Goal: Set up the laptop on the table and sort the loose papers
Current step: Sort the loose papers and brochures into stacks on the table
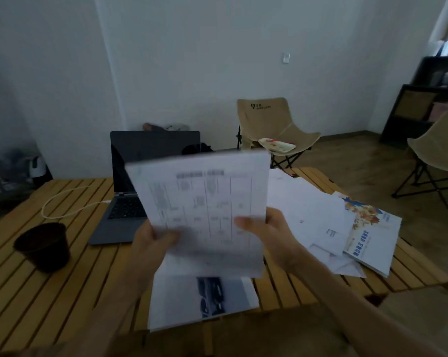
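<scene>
Both hands hold one printed sheet (202, 210) up above the bench (37, 292): the left hand (151, 243) pinches its lower left edge, the right hand (266, 235) grips the lower right with the thumb across the front. The laptop (140, 181) stands open behind it, and loose papers (310, 210) lie spread to the right beside a booklet (372, 233). To sort well, I would read the heading, then lay the sheet squarely on the matching pile, perhaps the page (199, 300) just below.

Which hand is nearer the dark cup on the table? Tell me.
Left. The left hand holds the sheet's lower left edge, on the side toward the dark cup. The right hand grips the sheet's right edge, farther away.
</scene>
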Demonstrator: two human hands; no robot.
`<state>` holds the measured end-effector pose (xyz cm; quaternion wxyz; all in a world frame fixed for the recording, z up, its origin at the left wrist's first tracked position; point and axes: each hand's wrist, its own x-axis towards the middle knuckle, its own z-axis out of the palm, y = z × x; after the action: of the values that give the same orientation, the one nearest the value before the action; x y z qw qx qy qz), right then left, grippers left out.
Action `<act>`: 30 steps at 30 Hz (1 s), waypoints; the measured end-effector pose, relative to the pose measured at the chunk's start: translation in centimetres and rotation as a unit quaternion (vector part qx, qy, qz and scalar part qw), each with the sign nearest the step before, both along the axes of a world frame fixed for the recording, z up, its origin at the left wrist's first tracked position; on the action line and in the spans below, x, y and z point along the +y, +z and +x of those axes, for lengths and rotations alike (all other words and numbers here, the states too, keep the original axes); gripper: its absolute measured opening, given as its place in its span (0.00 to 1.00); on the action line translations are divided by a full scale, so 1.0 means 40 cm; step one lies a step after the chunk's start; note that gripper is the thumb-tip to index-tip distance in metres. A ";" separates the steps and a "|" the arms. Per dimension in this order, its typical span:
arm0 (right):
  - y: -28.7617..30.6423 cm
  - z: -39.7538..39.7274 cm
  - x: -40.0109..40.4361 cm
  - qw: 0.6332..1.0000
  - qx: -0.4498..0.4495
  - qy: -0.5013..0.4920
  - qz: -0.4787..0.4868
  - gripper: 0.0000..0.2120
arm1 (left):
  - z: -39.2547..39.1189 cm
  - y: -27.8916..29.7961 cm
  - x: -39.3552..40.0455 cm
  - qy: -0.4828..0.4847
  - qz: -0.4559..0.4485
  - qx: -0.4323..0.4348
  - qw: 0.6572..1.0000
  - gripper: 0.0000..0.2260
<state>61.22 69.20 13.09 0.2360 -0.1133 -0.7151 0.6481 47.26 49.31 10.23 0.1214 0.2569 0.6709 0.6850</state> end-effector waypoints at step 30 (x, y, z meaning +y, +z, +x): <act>-0.244 -0.143 0.024 0.933 -0.283 -0.106 0.194 0.10 | -0.033 -0.182 0.003 0.071 -0.330 0.033 0.941 0.23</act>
<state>55.50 70.17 3.31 0.1082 -0.3190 -0.8478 0.4096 45.96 49.44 2.94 0.1287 0.1764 0.8794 0.4230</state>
